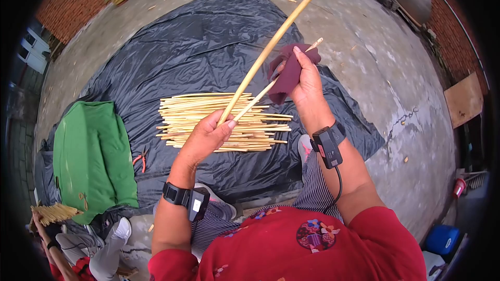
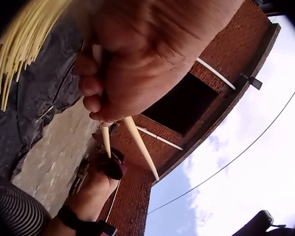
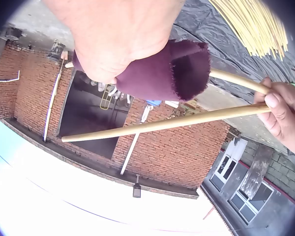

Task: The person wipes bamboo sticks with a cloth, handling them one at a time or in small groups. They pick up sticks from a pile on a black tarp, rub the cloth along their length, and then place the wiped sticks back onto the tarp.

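My left hand (image 1: 209, 133) grips the near ends of two pale peeled sticks together. The thicker stick (image 1: 275, 41) slants up and away to the right, its far end free. The thinner stick (image 1: 259, 97) runs to my right hand (image 1: 307, 79), which pinches a dark maroon cloth (image 1: 285, 82) wrapped around it near its far end. That end pokes out beyond the cloth. In the right wrist view the cloth (image 3: 152, 73) forms a loose sleeve with a frayed edge. Below my hands lies a pile of similar sticks (image 1: 208, 119), laid side by side.
The sticks lie on a black plastic sheet (image 1: 182, 36) over concrete. To the left are a green cloth (image 1: 91, 156) and red-handled pliers (image 1: 140, 160). Another person (image 1: 94, 252) sits at lower left, holding a bundle of sticks (image 1: 54, 213). A brick wall (image 3: 172, 157) stands beyond.
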Available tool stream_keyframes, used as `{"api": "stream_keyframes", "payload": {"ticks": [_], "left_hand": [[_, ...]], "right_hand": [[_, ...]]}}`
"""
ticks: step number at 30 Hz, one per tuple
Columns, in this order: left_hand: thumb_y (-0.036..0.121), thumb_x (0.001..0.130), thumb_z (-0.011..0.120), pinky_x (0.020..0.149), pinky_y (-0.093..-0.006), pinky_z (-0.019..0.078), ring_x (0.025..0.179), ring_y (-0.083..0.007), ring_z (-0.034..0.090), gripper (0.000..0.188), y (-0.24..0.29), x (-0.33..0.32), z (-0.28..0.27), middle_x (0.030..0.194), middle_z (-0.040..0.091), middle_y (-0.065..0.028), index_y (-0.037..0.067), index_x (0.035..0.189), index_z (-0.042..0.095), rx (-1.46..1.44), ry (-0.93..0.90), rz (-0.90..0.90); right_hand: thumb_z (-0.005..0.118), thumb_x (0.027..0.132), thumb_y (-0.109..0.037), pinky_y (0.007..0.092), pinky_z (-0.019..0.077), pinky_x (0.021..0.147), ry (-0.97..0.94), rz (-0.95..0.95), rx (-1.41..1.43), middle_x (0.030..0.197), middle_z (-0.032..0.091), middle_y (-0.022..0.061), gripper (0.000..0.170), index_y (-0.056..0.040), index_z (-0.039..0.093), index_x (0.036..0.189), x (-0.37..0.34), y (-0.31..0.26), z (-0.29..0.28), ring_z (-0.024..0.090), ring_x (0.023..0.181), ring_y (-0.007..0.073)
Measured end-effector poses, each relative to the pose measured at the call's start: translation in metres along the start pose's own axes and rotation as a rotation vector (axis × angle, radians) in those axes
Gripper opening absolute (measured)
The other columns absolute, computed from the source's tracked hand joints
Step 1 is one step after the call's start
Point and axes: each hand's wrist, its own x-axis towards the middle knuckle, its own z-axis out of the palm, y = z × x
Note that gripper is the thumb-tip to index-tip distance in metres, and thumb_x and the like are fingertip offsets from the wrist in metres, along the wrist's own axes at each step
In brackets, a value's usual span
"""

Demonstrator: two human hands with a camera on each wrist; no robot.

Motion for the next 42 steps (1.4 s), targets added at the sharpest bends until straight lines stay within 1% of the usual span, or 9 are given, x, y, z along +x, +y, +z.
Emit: {"api": "stream_keyframes", "payload": {"ticks": [4,7,11,14,17,20,23,34,42], "left_hand": [[0.016,0.094,0.056,0.045,-0.0174,0.0303,0.055,-0.0021,0.04,0.012,0.0,-0.008,-0.009,0.069,0.047,0.0052,0.006,0.1,0.055,0.068,-0.019,0.025],[0.018,0.093,0.058,0.055,-0.0218,0.0394,0.062,-0.0057,0.046,0.015,0.006,-0.01,-0.013,0.07,0.049,0.0033,0.003,0.095,0.056,0.293,0.062,0.066],[0.018,0.092,0.059,0.056,-0.0228,0.0395,0.063,-0.0065,0.046,0.016,0.001,-0.01,-0.021,0.069,0.051,0.0025,0.002,0.094,0.058,0.718,0.221,0.309],[0.019,0.092,0.059,0.053,-0.0209,0.038,0.06,-0.0051,0.045,0.017,0.005,-0.016,-0.03,0.067,0.049,0.0038,0.003,0.097,0.058,0.362,0.106,0.141],[0.021,0.093,0.058,0.049,-0.0198,0.036,0.057,-0.0045,0.044,0.018,0.004,-0.019,-0.038,0.067,0.05,0.0038,0.004,0.1,0.057,0.203,0.028,0.046],[0.021,0.094,0.057,0.046,-0.0188,0.0349,0.055,-0.004,0.044,0.018,-0.001,-0.016,-0.035,0.067,0.05,0.0037,0.005,0.103,0.057,0.169,0.01,-0.055],[0.021,0.094,0.056,0.047,-0.0183,0.0372,0.055,-0.0041,0.046,0.02,-0.003,-0.012,-0.031,0.066,0.05,0.0035,0.005,0.106,0.056,0.185,-0.108,-0.124],[0.025,0.093,0.058,0.048,-0.0197,0.0394,0.054,-0.0049,0.047,0.019,-0.004,-0.008,-0.028,0.066,0.051,0.0036,0.006,0.094,0.058,0.195,-0.098,-0.138],[0.026,0.094,0.056,0.052,-0.0182,0.0428,0.057,-0.0051,0.052,0.022,-0.009,-0.004,-0.02,0.068,0.055,0.0029,0.005,0.101,0.059,0.122,-0.148,-0.168]], "right_hand": [[0.064,0.087,-0.017,0.0359,0.0519,0.057,0.036,-0.071,0.052,0.078,0.061,0.0113,0.022,-0.0004,0.054,0.097,0.02,-0.02,-0.013,0.06,0.061,0.025],[0.065,0.085,-0.012,0.0387,0.052,0.057,0.096,-0.094,0.064,0.083,0.06,0.0084,0.017,-0.0037,0.055,0.096,0.023,-0.025,-0.018,0.059,0.065,0.0216],[0.065,0.085,-0.015,0.038,0.0519,0.057,0.013,-0.156,0.088,0.082,0.06,0.0087,0.018,-0.0043,0.055,0.095,0.024,-0.017,-0.02,0.059,0.066,0.0221],[0.066,0.085,-0.016,0.038,0.0515,0.056,0.098,-0.115,0.032,0.08,0.06,0.009,0.019,-0.0045,0.055,0.095,0.018,-0.026,-0.015,0.059,0.065,0.0226],[0.066,0.085,-0.017,0.0384,0.051,0.055,0.045,-0.13,-0.006,0.078,0.059,0.009,0.019,-0.0047,0.054,0.094,0.02,-0.034,-0.018,0.058,0.063,0.0228],[0.065,0.086,-0.016,0.0377,0.0506,0.054,0.026,-0.182,-0.03,0.078,0.059,0.009,0.018,-0.0042,0.055,0.094,0.023,-0.033,-0.019,0.058,0.062,0.0224],[0.065,0.086,-0.016,0.0375,0.0508,0.054,0.0,-0.237,-0.012,0.08,0.06,0.0091,0.018,-0.0037,0.055,0.094,0.022,-0.032,-0.018,0.058,0.063,0.0222],[0.066,0.085,-0.016,0.0381,0.0518,0.055,-0.017,-0.193,-0.03,0.083,0.061,0.0092,0.018,-0.004,0.057,0.095,0.027,-0.036,-0.028,0.059,0.065,0.0234],[0.066,0.086,-0.016,0.0372,0.0535,0.065,-0.01,-0.037,0.032,0.088,0.063,0.0096,0.02,-0.0025,0.059,0.099,0.017,-0.037,-0.026,0.061,0.075,0.0238]]}}
